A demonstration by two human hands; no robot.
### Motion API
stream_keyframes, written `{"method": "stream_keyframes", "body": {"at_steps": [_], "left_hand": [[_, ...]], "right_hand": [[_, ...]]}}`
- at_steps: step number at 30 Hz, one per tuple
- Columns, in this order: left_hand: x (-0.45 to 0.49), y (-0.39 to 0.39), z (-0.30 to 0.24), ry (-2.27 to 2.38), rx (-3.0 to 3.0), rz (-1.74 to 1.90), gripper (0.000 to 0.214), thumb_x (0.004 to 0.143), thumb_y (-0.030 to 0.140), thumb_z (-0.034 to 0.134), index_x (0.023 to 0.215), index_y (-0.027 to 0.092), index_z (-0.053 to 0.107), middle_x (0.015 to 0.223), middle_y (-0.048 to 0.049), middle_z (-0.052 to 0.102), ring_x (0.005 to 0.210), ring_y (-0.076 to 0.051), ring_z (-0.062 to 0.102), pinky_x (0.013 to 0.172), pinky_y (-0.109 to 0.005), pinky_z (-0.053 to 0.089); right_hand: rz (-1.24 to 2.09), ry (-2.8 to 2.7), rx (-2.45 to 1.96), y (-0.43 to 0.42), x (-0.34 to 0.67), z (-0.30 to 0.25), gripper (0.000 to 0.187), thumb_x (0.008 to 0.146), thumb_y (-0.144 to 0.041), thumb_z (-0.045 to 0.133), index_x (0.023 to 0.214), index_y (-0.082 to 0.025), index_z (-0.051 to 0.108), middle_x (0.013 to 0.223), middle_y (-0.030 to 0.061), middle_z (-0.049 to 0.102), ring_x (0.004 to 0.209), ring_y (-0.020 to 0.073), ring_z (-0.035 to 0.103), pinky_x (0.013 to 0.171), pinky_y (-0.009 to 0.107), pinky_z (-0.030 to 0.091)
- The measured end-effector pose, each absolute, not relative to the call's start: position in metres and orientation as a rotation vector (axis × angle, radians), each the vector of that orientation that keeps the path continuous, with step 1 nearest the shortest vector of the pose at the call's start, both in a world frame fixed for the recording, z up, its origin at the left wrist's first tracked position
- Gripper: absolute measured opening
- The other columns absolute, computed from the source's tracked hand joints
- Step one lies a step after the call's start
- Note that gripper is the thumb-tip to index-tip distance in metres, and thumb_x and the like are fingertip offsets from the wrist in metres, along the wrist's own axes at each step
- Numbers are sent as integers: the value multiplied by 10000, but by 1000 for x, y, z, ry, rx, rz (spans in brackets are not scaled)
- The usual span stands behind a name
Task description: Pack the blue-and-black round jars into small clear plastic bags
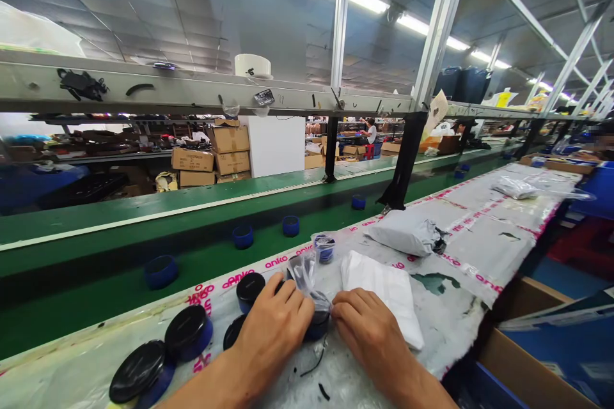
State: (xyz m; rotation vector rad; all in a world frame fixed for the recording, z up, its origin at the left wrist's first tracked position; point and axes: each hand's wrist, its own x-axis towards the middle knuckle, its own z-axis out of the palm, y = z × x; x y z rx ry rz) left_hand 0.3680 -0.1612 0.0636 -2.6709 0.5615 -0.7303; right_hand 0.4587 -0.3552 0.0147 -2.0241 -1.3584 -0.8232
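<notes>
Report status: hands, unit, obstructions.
Left hand and right hand at clear plastic bag. Dark round unit between them, partly hidden. White stack beside right hand; black-topped units near left.

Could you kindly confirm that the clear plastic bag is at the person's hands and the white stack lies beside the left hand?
Not quite: the head view shows the white stack beside the right hand, not the left hand. The clear plastic bag is indeed at the hands.
</notes>
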Motion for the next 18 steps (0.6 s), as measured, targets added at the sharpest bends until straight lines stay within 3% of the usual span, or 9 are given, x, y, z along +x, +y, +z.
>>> {"method": "stream_keyframes", "body": {"at_steps": [5,10,18], "left_hand": [[363,-156,49,703,-2635,-874,218,927,34,457,815,167,588,777,-25,634,844,-228,607,1031,-456,366],[364,-156,47,808,-2500,-994,223,927,63,442,781,157,582,731,-36,615,816,-239,600,1000,-466,343],[364,-165,29,766,-2381,-772,153,880,129,507,791,152,630,779,-91,705,838,-284,643,1033,-487,349]], "right_hand": [[-852,-1529,-2026,-363,454,14,192,995,-86,470,907,-181,612,991,57,675,855,199,570,777,341,430],[-936,-1673,-2022,-367,455,11,222,990,-74,443,894,-160,624,919,68,653,786,193,544,744,354,425],[-929,-1813,-2228,-362,452,11,145,836,-133,720,788,-188,594,817,18,645,748,208,564,681,359,419]]}}
